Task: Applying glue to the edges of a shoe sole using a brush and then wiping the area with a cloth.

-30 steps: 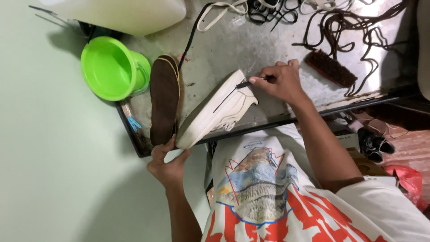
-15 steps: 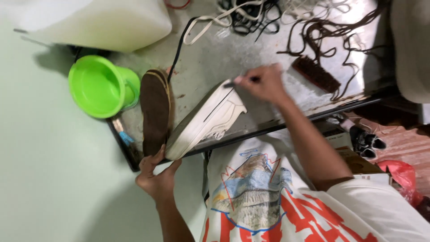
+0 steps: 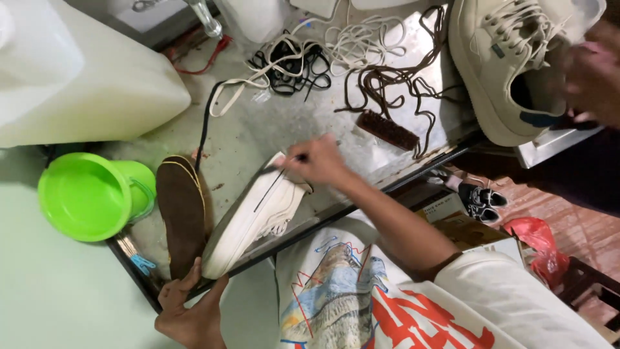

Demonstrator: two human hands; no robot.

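Observation:
A white sneaker [image 3: 255, 220] lies on its side across the wet metal tray [image 3: 284, 123]. My left hand [image 3: 190, 310] grips its heel end at the tray's near edge. My right hand [image 3: 320, 161] is closed on a thin dark tool [image 3: 298, 157], whose tip touches the sneaker's toe. A brown insole [image 3: 181, 213] rests beside the sneaker, to its left.
A green plastic cup [image 3: 93, 194] and a large white jug [image 3: 84, 84] sit at the left. Loose laces [image 3: 361, 58] and a brown brush [image 3: 387, 131] lie on the tray. At the top right another person's hand [image 3: 591, 71] holds a beige sneaker [image 3: 510, 58].
The view has tilted up and right, bringing the beige sneaker and the other person's hand into sight. My right hand has shifted slightly along the white sneaker's toe.

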